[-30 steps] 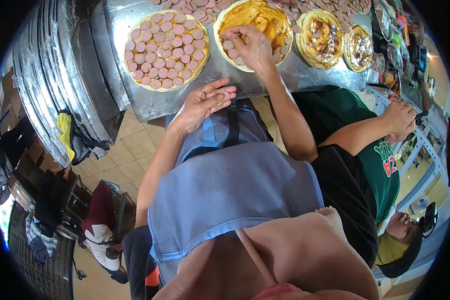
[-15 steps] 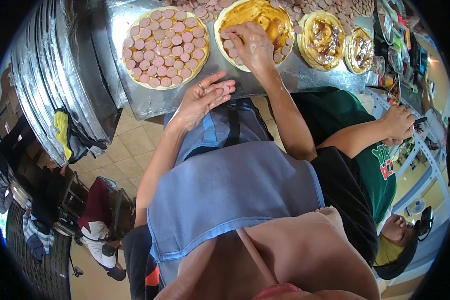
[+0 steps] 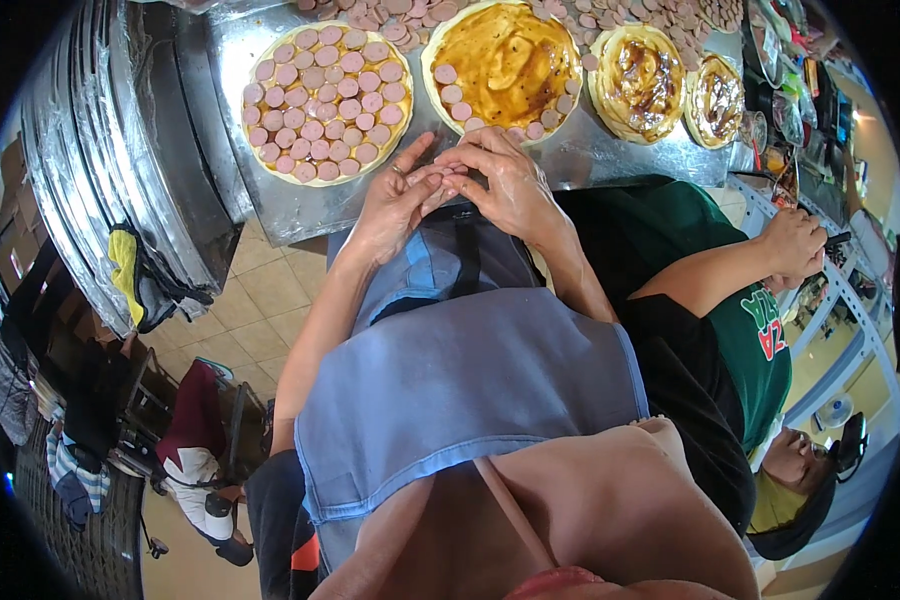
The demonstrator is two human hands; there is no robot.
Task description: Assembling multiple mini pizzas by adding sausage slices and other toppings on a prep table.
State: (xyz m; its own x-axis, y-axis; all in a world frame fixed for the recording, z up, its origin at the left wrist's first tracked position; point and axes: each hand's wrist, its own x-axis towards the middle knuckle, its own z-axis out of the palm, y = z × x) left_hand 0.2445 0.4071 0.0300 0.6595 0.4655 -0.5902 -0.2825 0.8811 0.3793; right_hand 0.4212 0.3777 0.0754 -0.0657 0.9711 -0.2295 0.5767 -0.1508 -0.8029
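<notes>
My left hand is cupped at the table's front edge, holding a few pink sausage slices on its fingers. My right hand meets it there, its thumb and fingertips pinching at those slices. Just beyond lies a pizza base spread with orange-brown sauce; sausage slices line its left and near rim, and the middle is bare sauce. To its left, a second pizza is covered with sausage slices nearly all over.
Two more sauced bases lie at the right. Loose sausage slices are heaped along the far side of the metal table. Stacked metal trays stand at the left, a cloth hanging there. A person in a green shirt stands close on my right.
My right hand has drawn back from the middle pizza's left side to the slices in my left hand. My left hand stays nearly in place.
</notes>
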